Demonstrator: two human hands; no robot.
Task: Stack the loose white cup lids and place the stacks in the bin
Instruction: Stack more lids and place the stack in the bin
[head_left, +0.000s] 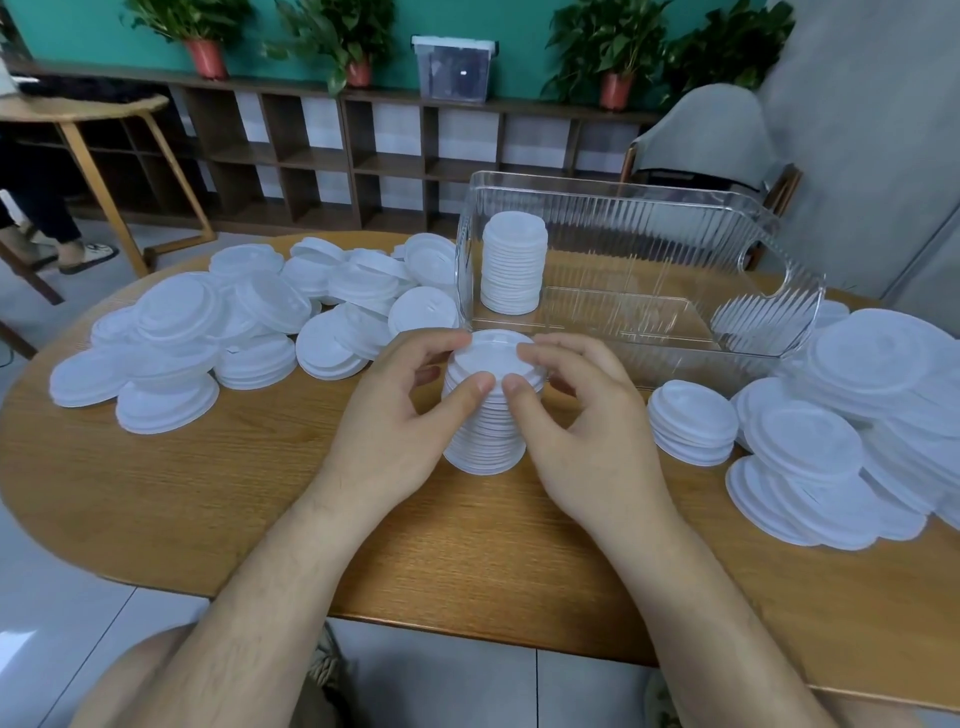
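A tall stack of white cup lids (485, 431) stands on the wooden table (208, 483) in front of me. My left hand (395, 415) grips its left side and my right hand (592, 426) its right side, with both thumbs pressing on the top lid. Just behind stands a clear ribbed plastic bin (649, 244), holding one finished lid stack (513, 270) in its left corner. Loose lids and short stacks lie in a heap at the left (234, 332) and another heap at the right (857, 431).
A short lid stack (693, 428) sits right of my right hand. Behind the table are a dark shelf unit with potted plants (358, 47), a covered chair (711, 135) and a wooden side table (83, 109). A person's legs show at far left.
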